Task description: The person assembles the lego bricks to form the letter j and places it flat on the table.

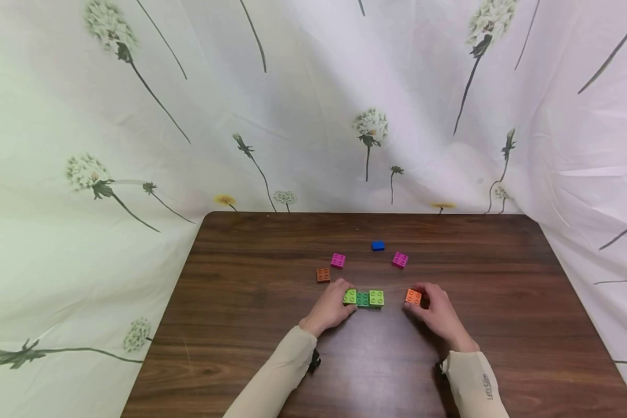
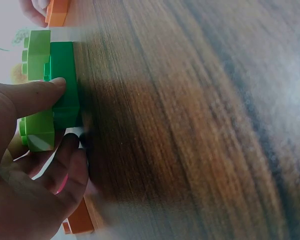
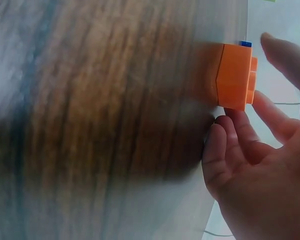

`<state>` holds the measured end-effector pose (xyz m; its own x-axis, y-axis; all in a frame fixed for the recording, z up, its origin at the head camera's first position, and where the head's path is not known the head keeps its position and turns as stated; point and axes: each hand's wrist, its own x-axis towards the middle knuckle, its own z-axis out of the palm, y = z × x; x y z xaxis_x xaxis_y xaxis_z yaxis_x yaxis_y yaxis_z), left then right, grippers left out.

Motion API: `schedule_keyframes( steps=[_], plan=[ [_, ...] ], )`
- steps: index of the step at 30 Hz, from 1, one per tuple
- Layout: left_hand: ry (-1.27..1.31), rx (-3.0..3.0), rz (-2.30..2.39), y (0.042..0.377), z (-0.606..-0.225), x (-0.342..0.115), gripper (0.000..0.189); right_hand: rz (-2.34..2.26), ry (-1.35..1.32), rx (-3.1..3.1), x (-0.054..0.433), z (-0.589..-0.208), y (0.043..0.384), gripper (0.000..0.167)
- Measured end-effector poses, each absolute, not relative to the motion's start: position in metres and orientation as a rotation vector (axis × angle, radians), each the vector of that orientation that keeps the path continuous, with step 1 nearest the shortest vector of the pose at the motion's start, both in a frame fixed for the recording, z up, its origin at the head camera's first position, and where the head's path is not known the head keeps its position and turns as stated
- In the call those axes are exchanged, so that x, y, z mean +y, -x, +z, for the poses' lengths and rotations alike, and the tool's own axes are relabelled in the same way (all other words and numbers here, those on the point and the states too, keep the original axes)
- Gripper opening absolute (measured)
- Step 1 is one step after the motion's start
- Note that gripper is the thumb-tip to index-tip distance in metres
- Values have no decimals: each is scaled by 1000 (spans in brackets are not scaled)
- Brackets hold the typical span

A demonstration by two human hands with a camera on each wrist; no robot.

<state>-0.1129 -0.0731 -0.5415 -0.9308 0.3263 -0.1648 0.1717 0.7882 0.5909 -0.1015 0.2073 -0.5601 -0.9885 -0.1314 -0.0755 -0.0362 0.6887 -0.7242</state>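
My left hand (image 1: 330,306) holds the left end of a joined block. Its base is a long dark green brick (image 2: 66,110), with a light green brick (image 1: 377,297) on the right end and another light green brick (image 1: 350,297) on the left. In the left wrist view the thumb presses the dark green side and the other fingers curl behind. To the right, my right hand (image 1: 443,316) is around an orange brick (image 1: 413,297), studs up. The right wrist view shows the thumb raised apart from this brick (image 3: 234,75), while fingertips are right at its far side.
Behind the hands lie a brown brick (image 1: 323,275), a pink brick (image 1: 338,260), a second pink brick (image 1: 400,260) and a blue brick (image 1: 378,246). The dark wooden table (image 1: 251,249) ends at a flower-printed cloth (image 1: 313,116).
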Motion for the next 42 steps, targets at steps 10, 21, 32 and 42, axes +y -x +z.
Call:
schedule_keyframes(
  steps=[10,21,32,42],
  plan=[
    [-383,2723,869,113,-544,-74,38,-1138,145,2783,206,-560,103,44],
    [-390,2725,881,112,-544,-74,39,-1080,132,2843,201,-562,104,40],
    [-387,2728,879,111,-545,-74,38,-1069,124,2832,201,-560,106,36],
    [-400,2738,875,113,-545,-74,38,-1234,114,2757,198,-557,104,38]
  ],
)
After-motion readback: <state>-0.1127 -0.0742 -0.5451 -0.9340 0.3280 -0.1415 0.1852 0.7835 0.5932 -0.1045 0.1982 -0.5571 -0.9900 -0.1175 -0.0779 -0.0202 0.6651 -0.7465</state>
